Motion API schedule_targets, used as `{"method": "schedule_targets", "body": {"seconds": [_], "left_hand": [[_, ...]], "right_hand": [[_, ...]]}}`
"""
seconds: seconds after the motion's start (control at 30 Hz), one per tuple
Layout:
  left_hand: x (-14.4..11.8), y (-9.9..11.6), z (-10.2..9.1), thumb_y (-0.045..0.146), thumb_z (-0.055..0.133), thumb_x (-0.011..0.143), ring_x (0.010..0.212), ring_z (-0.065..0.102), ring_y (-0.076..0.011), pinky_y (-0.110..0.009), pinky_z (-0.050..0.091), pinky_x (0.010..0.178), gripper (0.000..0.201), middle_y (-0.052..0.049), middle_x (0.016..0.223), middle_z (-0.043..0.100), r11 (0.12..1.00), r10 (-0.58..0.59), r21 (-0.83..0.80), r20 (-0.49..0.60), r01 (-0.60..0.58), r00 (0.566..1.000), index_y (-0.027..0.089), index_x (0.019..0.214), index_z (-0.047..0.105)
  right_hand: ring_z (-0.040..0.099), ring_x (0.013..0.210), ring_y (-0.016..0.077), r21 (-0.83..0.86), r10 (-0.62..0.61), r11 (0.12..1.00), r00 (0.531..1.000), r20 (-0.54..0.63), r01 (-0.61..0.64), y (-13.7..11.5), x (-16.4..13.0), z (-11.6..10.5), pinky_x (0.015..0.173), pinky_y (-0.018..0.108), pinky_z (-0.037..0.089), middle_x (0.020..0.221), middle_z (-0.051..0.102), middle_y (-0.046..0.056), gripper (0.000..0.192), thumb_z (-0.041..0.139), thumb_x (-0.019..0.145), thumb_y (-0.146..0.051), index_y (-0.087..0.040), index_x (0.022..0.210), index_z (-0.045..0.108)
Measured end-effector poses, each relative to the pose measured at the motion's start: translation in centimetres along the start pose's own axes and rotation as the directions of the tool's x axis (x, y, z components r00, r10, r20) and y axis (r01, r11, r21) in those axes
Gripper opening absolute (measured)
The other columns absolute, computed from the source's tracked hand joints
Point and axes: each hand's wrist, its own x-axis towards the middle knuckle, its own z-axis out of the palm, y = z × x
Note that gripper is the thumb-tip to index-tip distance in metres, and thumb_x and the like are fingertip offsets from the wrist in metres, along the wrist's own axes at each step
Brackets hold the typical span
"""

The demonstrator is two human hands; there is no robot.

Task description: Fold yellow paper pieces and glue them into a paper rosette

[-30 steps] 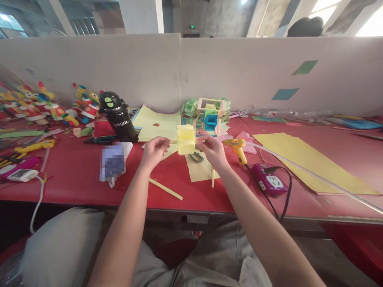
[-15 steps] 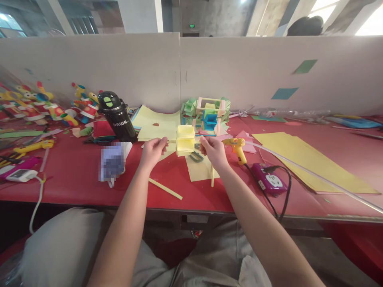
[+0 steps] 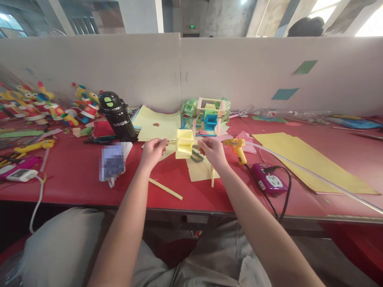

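Across red table [image 3: 74,175], grey partition [image 3: 119,67], yellow paper [image 3: 311,159]

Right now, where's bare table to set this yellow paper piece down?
Bare red table lies along the near edge, left of the loose strip. A smaller patch sits between the power strip and the big yellow sheet. The far left by the toys is crowded.
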Motion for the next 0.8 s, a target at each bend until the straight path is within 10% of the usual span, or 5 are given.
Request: {"method": "schedule_targets", "body": {"seconds": [0.3,0.53,0.8], "left_hand": [[0.0,0.6,0.2,0.034,0.071,0.077,0.075,0.067,-0.0175,-0.027,0.054,0.066,0.022,-0.005,0.079,0.071,0.992,0.118,-0.042,-0.07,-0.121,0.991,0.016,0.091,0.071],[0.1,-0.2,0.1,0.05,0.063,0.085,0.052,0.053,-0.0116,-0.023,0.039,0.049,0.036,-0.001,0.061,0.06,0.999,-0.026,-0.041,0.037,0.027,0.999,0.016,0.074,0.067],[0.3,-0.7,-0.1,0.053,0.059,0.085,0.064,0.06,-0.0166,-0.026,0.042,0.056,0.036,-0.007,0.083,0.07,0.978,-0.173,0.104,-0.102,0.183,0.98,0.018,0.089,0.068]], "right_hand": [[0.067,0.082,0.0177,0.105,-0.103,0.988,0.993,-0.065,0.11,-0.1,0.2,0.1,0.076,0.034,0.058,0.091,0.069,0.004,0.027,0.072,0.076,-0.043,-0.021,0.09,0.066],[0.054,0.052,0.012,0.059,0.05,0.997,0.998,-0.035,-0.048,0.0,0.1,0.0,0.05,0.025,0.046,0.059,0.059,-0.001,0.038,0.067,0.08,-0.057,-0.019,0.08,0.064],[0.053,0.049,0.0113,0.021,0.143,0.989,0.99,0.017,-0.144,0.7,0.2,0.5,0.046,0.024,0.041,0.062,0.062,0.0,0.044,0.065,0.078,-0.063,-0.02,0.087,0.061]]}}
